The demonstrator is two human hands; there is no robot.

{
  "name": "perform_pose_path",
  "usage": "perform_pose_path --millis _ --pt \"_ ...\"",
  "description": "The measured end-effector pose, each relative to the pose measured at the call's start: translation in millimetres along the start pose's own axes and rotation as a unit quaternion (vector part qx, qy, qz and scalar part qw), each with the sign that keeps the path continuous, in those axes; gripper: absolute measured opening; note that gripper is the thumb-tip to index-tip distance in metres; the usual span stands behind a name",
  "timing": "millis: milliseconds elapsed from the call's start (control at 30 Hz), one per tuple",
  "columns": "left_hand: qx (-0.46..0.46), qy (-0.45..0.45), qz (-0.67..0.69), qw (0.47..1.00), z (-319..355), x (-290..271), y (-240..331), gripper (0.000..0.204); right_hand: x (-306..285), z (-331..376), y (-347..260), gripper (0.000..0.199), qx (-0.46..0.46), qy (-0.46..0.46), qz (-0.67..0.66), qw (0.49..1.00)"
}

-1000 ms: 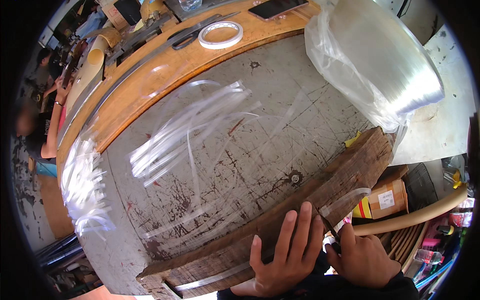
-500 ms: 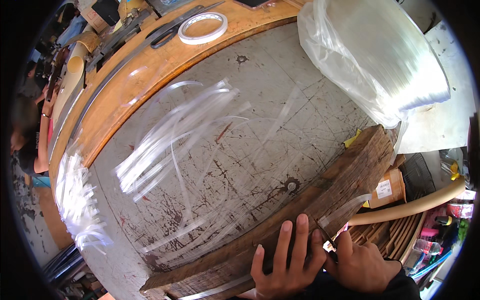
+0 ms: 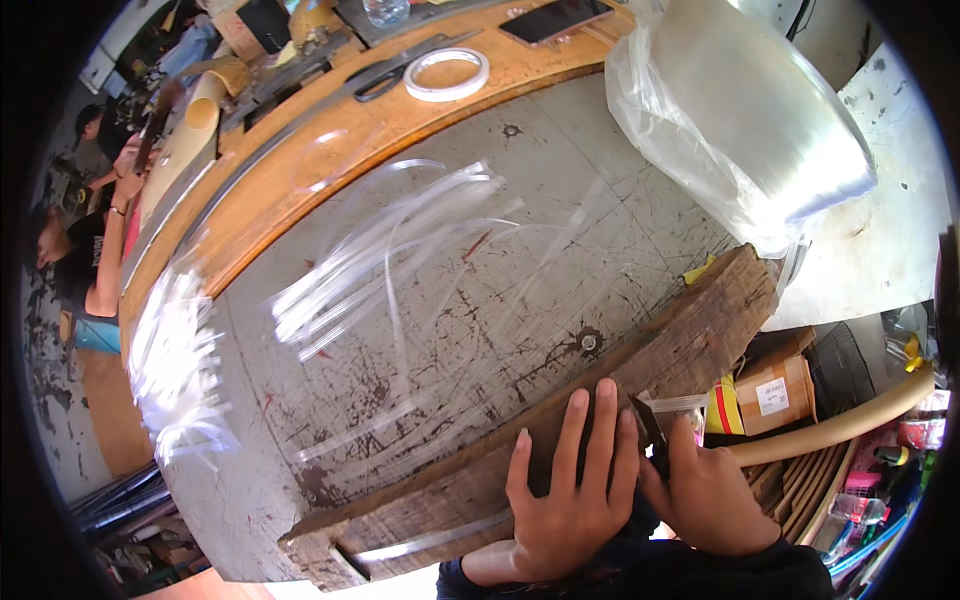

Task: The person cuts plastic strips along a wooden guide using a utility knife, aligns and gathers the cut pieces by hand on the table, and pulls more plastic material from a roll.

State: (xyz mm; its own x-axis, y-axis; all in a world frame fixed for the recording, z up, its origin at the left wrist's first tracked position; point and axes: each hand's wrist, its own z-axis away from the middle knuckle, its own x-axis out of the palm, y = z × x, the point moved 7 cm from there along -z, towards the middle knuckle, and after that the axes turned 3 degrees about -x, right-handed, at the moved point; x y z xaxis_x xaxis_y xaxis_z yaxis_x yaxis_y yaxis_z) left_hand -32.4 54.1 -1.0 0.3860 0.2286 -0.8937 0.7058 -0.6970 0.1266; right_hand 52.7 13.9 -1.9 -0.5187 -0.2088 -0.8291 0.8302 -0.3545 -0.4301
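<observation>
My left hand (image 3: 575, 475) lies on a worn wooden beam (image 3: 440, 500) at the table's near edge, its fingers stretched out and slightly apart. A clear flat plastic strip (image 3: 435, 538) runs along the beam from a dark slot and passes under this hand. To its right, my right hand (image 3: 710, 490) is closed around a small dark-bladed tool (image 3: 645, 420), whose grip is mostly hidden. The blade meets the beam beside my left fingertips. A free strip end (image 3: 675, 404) sticks out just past the blade.
Loose clear strips (image 3: 380, 265) lie across the scratched grey table (image 3: 530, 180). A bundle of short pieces (image 3: 180, 370) sits at the left edge. A large plastic-wrapped roll (image 3: 770, 110) stands far right. Scissors (image 3: 385, 78), a tape roll (image 3: 446, 75) and a phone (image 3: 555, 20) rest on the wooden ledge.
The whole view has shifted, with the table's things now farther right. Both hands show slightly higher, and the blade by my right hand is more visible. The strip end now lies more level.
</observation>
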Motion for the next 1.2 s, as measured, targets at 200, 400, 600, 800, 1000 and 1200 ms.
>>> perform_pose_path --millis 200,400,600,800,1000,1200 --pt "0.000 -0.022 0.051 0.998 2 -2 -2 0.032 -15 35 22 0.030 0.039 0.334 -0.144 0.931" --pt "-0.011 -0.036 0.043 0.998 -3 -16 -22 0.035 8 14 42 0.024 0.052 0.294 -0.292 0.909" --pt "-0.022 0.007 0.079 0.997 -9 -20 -24 0.034 10 6 44 0.012 0.025 0.238 -0.401 0.884" --pt "-0.101 0.047 0.145 0.983 -12 -18 -42 0.027 14 9 45 0.010 0.013 0.066 -0.480 0.875" --pt "-0.124 0.067 0.058 0.988 -34 -27 -30 0.024 9 21 59 0.012 -0.055 0.029 -0.549 0.834" --pt "-0.142 0.033 0.108 0.983 -30 -10 -30 0.040 13 16 55 0.014 -0.076 0.055 -0.575 0.813"
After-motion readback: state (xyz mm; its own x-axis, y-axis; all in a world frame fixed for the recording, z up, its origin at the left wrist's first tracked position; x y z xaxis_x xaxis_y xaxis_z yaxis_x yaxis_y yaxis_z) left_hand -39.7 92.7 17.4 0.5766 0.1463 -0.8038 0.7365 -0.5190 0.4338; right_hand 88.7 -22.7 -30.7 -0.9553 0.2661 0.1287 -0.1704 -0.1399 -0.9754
